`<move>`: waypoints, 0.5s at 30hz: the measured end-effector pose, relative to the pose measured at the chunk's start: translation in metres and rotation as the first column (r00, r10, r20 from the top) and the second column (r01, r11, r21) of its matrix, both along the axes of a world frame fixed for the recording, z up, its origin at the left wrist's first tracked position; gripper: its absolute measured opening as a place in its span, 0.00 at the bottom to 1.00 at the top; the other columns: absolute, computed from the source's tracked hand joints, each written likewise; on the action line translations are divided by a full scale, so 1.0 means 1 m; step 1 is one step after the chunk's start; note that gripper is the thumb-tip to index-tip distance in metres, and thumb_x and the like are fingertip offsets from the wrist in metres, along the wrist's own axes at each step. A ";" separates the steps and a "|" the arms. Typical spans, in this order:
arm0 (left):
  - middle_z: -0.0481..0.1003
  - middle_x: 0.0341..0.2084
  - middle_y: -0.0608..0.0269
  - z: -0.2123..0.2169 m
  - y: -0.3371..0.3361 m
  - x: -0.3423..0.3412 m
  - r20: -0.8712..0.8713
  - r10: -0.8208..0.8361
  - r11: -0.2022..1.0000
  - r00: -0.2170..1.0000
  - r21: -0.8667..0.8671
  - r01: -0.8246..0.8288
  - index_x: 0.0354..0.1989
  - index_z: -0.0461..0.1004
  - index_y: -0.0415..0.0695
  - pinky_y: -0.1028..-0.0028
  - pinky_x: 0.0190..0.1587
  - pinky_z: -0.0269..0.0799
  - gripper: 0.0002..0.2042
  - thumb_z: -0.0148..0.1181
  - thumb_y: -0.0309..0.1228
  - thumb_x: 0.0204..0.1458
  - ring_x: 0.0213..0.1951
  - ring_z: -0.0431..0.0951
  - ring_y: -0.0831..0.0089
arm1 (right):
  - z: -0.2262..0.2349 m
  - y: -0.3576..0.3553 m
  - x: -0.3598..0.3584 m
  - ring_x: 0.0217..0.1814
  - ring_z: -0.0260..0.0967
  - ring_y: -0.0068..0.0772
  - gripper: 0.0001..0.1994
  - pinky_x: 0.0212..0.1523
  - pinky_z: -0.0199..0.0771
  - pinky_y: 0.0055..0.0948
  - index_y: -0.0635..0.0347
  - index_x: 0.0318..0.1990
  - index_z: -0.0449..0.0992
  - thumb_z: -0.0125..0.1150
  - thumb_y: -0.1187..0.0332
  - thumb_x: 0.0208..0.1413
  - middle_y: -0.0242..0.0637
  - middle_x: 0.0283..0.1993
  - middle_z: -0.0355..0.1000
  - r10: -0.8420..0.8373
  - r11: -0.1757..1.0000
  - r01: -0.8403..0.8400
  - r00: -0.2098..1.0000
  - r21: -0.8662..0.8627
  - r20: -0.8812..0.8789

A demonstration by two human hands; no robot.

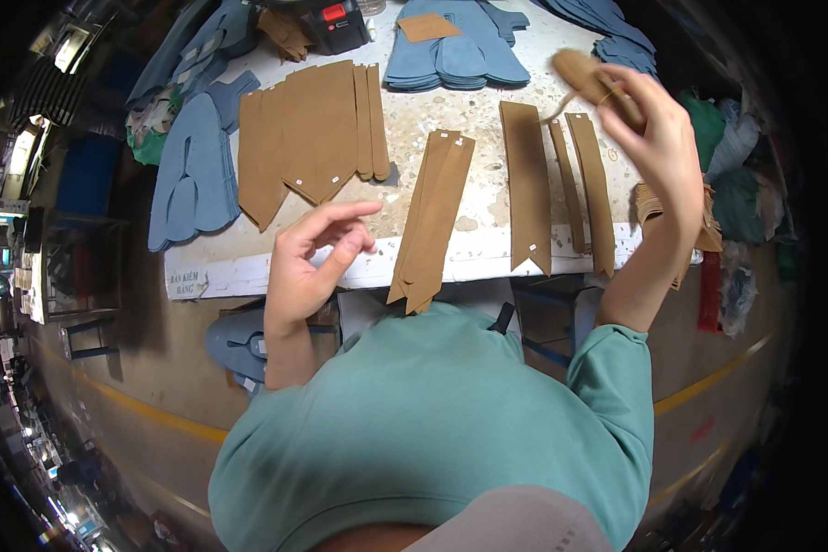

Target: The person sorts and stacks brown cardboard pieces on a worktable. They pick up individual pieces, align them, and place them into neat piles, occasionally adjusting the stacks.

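My right hand [651,124] is raised over the table's right side, its fingers closed on a brown bundle [580,72] of what look like folded strips, with a thin end hanging down. Motion blurs the bundle a little. Above the table's front edge, my left hand [315,258] holds nothing, its fingers loosely bent and apart. Just right of it, a fanned stack of long brown strips [437,212] sticks out past the edge toward me. Farther right lie a wide notched brown strip [526,184], a narrow strip [568,189] and another long strip [592,193], several bearing small white stickers.
Wide brown pointed panels [304,129] lie at the left of the speckled white table [474,198]. Blue cut-piece stacks [191,175] stand left and blue stacks [455,60] at the back. A black case [340,26] sits behind. Plastic bags [736,202] hang at the right.
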State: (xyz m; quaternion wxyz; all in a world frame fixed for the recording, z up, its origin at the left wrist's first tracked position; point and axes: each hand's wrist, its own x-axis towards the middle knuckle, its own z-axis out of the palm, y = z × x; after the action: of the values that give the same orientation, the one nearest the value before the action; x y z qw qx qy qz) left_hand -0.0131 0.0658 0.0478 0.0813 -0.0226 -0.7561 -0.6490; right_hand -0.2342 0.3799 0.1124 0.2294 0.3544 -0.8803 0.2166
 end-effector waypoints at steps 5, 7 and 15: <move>0.73 0.51 0.53 -0.002 0.010 -0.033 -0.144 -0.234 0.970 0.961 0.033 0.241 0.62 0.64 0.37 0.68 0.59 0.64 0.30 0.64 0.38 0.53 0.55 0.72 0.68 | 0.008 -0.057 0.075 0.44 0.71 0.47 0.16 0.44 0.72 0.41 0.59 0.38 0.75 0.67 0.73 0.36 0.41 0.38 0.72 0.633 0.678 -0.735 0.593 0.012 0.497; 0.66 0.59 0.49 -0.008 0.017 -0.040 0.048 -0.495 0.868 0.867 0.053 0.493 0.66 0.57 0.34 0.66 0.65 0.56 0.41 0.67 0.47 0.49 0.62 0.65 0.64 | -0.003 -0.075 0.091 0.40 0.71 0.46 0.15 0.42 0.72 0.40 0.59 0.37 0.75 0.68 0.70 0.38 0.40 0.35 0.71 0.689 0.561 -0.827 0.450 -0.025 0.568; 0.74 0.36 0.57 -0.039 0.028 -0.030 0.172 -0.276 0.630 0.945 0.776 0.043 0.57 0.62 0.38 0.73 0.38 0.78 0.20 0.56 0.32 0.60 0.35 0.80 0.71 | -0.077 -0.113 0.094 0.41 0.73 0.30 0.16 0.42 0.73 0.28 0.59 0.46 0.78 0.68 0.70 0.48 0.36 0.40 0.72 0.478 0.754 -0.217 0.829 -0.620 0.291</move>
State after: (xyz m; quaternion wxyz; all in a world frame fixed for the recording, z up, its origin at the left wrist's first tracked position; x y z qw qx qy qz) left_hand -0.0429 0.0942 0.0092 -0.0810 0.0365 -0.4104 -0.9076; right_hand -0.1403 0.2668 0.0354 0.0762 0.3752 -0.7204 0.5783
